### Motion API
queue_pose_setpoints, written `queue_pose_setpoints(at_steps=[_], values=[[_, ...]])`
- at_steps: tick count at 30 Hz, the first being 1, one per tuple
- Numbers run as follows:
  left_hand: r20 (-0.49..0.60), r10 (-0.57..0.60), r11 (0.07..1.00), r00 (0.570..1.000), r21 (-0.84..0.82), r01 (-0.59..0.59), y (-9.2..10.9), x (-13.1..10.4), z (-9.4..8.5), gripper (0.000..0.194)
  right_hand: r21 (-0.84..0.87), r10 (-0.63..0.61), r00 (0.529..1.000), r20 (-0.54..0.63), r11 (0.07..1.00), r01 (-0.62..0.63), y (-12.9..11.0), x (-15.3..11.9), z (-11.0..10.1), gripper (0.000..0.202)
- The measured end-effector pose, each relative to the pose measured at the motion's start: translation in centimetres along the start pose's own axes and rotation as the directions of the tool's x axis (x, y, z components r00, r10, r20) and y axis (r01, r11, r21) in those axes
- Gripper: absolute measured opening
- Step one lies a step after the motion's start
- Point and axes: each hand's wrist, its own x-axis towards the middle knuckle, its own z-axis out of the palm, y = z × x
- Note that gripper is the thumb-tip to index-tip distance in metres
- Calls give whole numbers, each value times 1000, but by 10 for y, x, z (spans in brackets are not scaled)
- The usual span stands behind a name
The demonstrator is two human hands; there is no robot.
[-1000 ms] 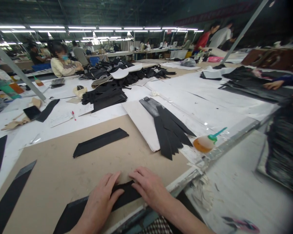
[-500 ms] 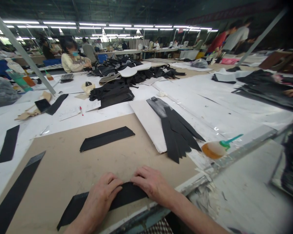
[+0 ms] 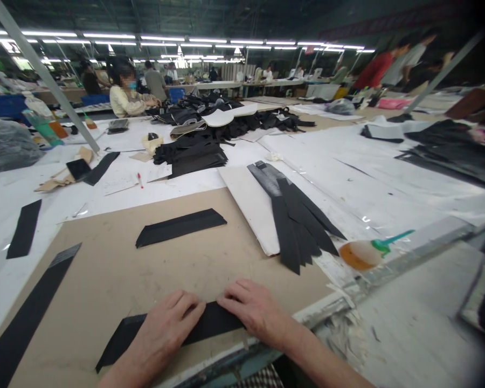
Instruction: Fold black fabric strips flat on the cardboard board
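L hand (image 3: 161, 328) & R hand (image 3: 256, 310) on blk strip (image 3: 216, 323), worktop's (image 3: 327, 151) near edge; grip can't tell. 1 appar. folded strip (image 3: 181, 226) done; fanned strips (image 3: 285, 226) appar. unworked.

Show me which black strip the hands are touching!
The black strip nearest the table's front edge: the left hand and right hand are on it. No hand touches the short strip beyond them or the long left strip.

1 translucent plastic squeeze bottle with a green spout (image 3: 361, 255) is holding amber liquid; 1 slim red-and-white pen (image 3: 140, 181) is lying near a white paper sheet (image 3: 118, 182).
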Motion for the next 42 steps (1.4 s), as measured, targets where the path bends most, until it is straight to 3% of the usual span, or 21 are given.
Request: queue_pose_setpoints(at_steps=[6, 14, 20, 24, 29, 33, 35, 37, 40, 42], values=[[130, 67, 979, 989, 183, -90, 3, -2, -2, 44, -75, -24, 998, 66, 997, 29, -8, 3, -9, 23], [83, 98, 957, 992, 267, -117, 4, -6, 4, 45, -49, 2, 998, 64, 999, 1, -8, -5, -11, 25], [11, 116, 952, 993, 283, -115, 4, -8, 7, 41, -15, 119, 989, 88, 993, -118, -3, -14, -26, 19], [-29, 124, 954, 992, 278, -111, 4, -9, 13, 41, -73, 289, 957, -25, 954, -290, -23, 3, -32, 20], [6, 32, 990, 999, 141, -32, 1, -8, 9, 33, -59, 245, 961, -130, 965, -254, -66, 35, 12, 48], [-23, -117, 991, 993, -76, 115, -9, -20, 3, 36, -129, 257, 950, -179, 951, -281, -74, 42, 40, 51], [-53, -253, 954, 966, -176, 241, -16, -30, 1, 38, -117, 270, 951, -150, 950, -288, -71, 42, 40, 48], [-15, -369, 895, 929, -274, 351, -24, -41, -4, 32, -72, 280, 955, -103, 955, -288, -68, 42, 34, 45], [93, -399, 835, 912, -374, 404, -33, -52, -14, 14, 10, 258, 965, -47, 966, -258, -67, 44, 27, 44], [120, -392, 824, 912, -395, 407, -36, -54, -21, 15, 50, 242, 970, -13, 969, -241, -67, 45, 26, 50]])
